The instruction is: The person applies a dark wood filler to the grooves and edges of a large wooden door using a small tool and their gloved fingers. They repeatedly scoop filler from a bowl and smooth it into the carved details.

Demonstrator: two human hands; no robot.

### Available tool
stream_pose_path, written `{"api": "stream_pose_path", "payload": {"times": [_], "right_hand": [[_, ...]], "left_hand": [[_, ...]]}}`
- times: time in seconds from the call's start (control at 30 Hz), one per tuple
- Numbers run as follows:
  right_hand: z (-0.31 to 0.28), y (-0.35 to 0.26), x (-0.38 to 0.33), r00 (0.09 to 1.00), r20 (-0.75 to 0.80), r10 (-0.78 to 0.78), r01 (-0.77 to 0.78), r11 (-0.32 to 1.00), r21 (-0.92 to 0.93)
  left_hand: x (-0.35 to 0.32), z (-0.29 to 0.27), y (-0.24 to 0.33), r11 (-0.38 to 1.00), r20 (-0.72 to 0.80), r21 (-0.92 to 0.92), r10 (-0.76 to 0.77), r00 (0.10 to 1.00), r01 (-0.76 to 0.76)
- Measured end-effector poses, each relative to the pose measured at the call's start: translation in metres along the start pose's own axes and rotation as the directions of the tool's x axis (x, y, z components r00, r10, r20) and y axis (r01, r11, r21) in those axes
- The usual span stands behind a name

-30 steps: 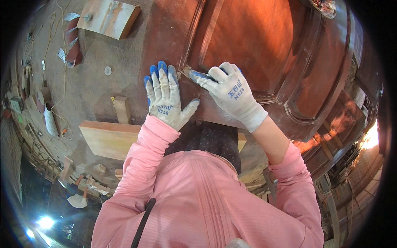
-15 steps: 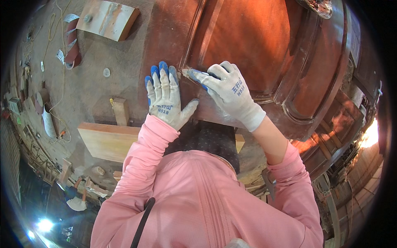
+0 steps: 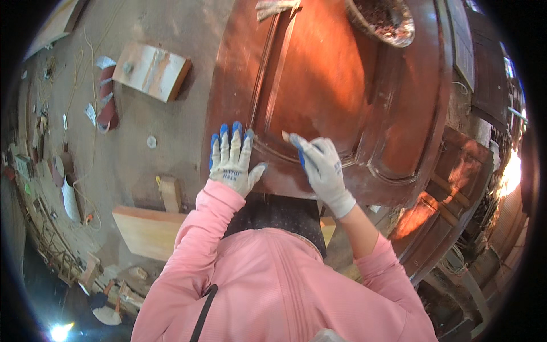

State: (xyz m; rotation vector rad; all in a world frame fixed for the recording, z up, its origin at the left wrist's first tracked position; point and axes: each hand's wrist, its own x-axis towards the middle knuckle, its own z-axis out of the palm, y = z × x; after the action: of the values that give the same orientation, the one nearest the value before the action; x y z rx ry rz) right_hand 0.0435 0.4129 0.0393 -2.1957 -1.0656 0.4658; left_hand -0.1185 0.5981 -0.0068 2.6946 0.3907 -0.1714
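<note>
A reddish-brown panelled wooden door lies in front of me, with raised mouldings around its panels. My left hand, in a white glove with blue fingertips, rests flat near the door's lower left corner, fingers stretched out. In a matching glove, my right hand pinches a small pale flat piece over the lower part of the large panel. Only a tip of that piece sticks out past the fingers, so its kind is unclear. Whether it touches the wood I cannot tell.
A round bowl with dark reddish bits and some pale strips lie on the door's far part. To the left are a wooden block, a coiled abrasive strip and a pale board. More panelled doors stand at the right.
My right hand has lifted away from the moulding corner beside my left hand and moved right, with the pale piece in its fingers. My view has shifted, showing the bowl and strips more fully.
</note>
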Motion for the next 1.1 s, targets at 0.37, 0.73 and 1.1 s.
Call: {"api": "stream_pose_path", "payload": {"times": [0.37, 0.73, 1.1], "right_hand": [[-0.038, -0.019, -0.087, 0.869, -0.269, 0.416, -0.359, 0.903, 0.236], [-0.061, 0.026, -0.148, 0.632, -0.406, 0.660, -0.438, 0.736, 0.516], [-0.182, 0.140, -0.248, 0.660, -0.468, 0.588, -0.310, 0.781, 0.543]], "left_hand": [[0.033, -0.030, -0.014, 0.971, -0.069, -0.238, 0.021, 0.997, -0.037], [0.169, -0.010, 0.087, 0.914, -0.588, -0.162, 0.214, 0.780, -0.373], [0.433, 0.036, 0.170, -0.309, 0.258, -0.949, -0.630, 0.733, 0.068]]}}
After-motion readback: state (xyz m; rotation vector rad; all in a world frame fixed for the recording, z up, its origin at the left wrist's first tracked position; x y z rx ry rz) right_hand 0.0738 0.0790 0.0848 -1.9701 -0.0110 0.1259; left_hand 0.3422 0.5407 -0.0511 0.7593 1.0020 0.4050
